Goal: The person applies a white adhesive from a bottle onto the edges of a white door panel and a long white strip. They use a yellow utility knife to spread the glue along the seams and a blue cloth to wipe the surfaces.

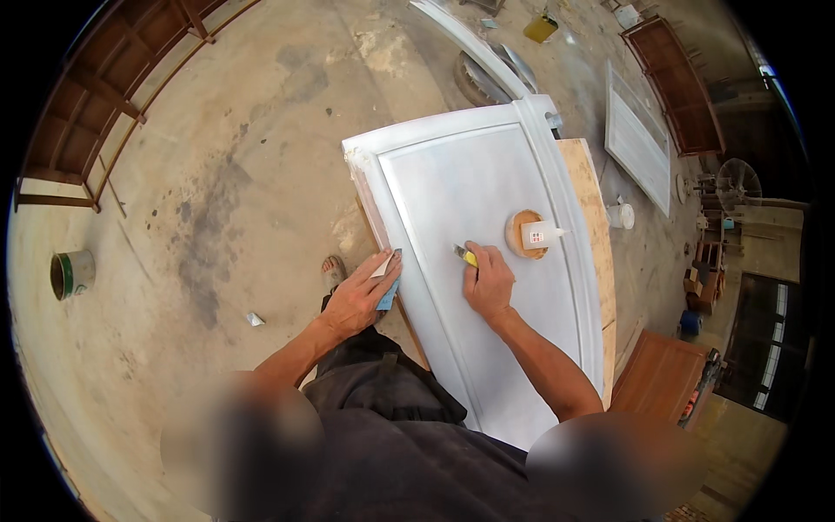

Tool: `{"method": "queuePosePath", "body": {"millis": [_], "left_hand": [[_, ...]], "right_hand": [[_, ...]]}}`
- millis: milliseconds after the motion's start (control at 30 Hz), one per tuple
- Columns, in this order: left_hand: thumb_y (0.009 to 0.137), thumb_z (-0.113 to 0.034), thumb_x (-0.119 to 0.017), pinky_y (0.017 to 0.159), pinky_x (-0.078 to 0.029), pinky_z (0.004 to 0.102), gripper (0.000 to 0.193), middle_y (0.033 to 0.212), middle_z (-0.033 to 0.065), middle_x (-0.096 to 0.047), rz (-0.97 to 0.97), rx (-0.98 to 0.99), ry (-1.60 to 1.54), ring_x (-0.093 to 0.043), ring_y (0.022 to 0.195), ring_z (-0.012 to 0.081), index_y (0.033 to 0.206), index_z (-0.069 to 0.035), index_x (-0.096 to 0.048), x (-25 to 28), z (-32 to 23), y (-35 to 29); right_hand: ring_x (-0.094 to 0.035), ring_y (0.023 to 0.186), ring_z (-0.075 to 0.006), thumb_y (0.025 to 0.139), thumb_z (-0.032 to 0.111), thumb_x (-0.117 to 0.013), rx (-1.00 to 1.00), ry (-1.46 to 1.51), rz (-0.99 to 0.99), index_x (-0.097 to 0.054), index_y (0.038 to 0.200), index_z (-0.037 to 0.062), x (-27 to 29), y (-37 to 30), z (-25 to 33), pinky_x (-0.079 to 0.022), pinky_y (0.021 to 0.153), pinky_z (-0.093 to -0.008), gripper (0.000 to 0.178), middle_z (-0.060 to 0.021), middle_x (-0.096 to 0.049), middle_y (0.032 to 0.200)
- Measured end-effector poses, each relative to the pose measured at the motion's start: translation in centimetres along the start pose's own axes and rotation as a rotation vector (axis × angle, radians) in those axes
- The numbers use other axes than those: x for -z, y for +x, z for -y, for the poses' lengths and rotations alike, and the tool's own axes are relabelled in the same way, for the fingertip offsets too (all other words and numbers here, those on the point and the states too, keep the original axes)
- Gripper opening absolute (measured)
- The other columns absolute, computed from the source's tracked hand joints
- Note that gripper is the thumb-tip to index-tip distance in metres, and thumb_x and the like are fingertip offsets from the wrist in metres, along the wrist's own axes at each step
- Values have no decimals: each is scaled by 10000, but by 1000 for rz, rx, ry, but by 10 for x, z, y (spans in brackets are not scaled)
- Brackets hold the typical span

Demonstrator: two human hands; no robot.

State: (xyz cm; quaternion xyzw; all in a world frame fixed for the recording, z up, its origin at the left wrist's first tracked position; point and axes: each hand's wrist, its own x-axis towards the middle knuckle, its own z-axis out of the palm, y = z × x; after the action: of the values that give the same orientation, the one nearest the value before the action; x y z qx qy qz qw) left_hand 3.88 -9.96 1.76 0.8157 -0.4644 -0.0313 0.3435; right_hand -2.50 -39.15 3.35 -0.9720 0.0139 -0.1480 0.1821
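Observation:
A white-painted panel door (474, 174) lies before me, framed by a raised moulding. At its left edge, my left hand (355, 300) presses down with a folded sheet of sandpaper (388, 296), blue on one face and pale on the other, between its fingers. My right hand (489, 283) is closed around a yellow utility knife (468, 257), its metal end pointing up and left over the middle of the panel. Just beyond that hand, a round tan bowl (515, 233) sits on the door. A small white bottle (541, 234) with a pointed nozzle lies across it.
Bare wooden board (600, 252) shows along the door's right side. A green-and-white bucket (72, 274) stands on the concrete floor at left, with brown wooden frames (87, 96) behind. To the right are another white panel (639, 139), a white pail (620, 216) and a fan (738, 181).

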Motion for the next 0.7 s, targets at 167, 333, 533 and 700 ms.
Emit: {"method": "queuePosePath", "body": {"millis": [167,333,533,700], "left_hand": [[740,95,-632,1172,-446,441,739,1539,168,-505,-155,75,6,-413,1475,361,1464,43,-494,12,57,28],[762,75,-702,1178,-438,449,704,1526,192,-514,-62,36,-50,-419,1468,375,1439,57,-512,-12,-3,-3],[885,94,-639,1168,-434,462,583,1558,217,-468,-352,293,-156,-414,1468,398,1450,61,-504,-14,22,26],[874,146,-613,1166,-429,475,612,1595,227,-415,-373,311,-218,-403,1471,419,1468,61,-491,-45,-25,15]], "right_hand": [[-627,819,-321,797,16,-591,24,2,-14,-663,1187,65,0,2,4,-537,705,-421,399,-129,-603,954],[-623,821,-320,800,16,-593,6,16,-14,-664,1190,67,-3,-1,-1,-534,701,-422,400,-128,-602,959],[-618,816,-317,796,12,-583,35,6,-27,-663,1188,64,0,0,4,-529,690,-422,403,-124,-598,945],[-618,810,-315,793,10,-587,18,-10,-23,-661,1191,61,-1,-1,-1,-528,681,-418,408,-123,-602,941]]}}
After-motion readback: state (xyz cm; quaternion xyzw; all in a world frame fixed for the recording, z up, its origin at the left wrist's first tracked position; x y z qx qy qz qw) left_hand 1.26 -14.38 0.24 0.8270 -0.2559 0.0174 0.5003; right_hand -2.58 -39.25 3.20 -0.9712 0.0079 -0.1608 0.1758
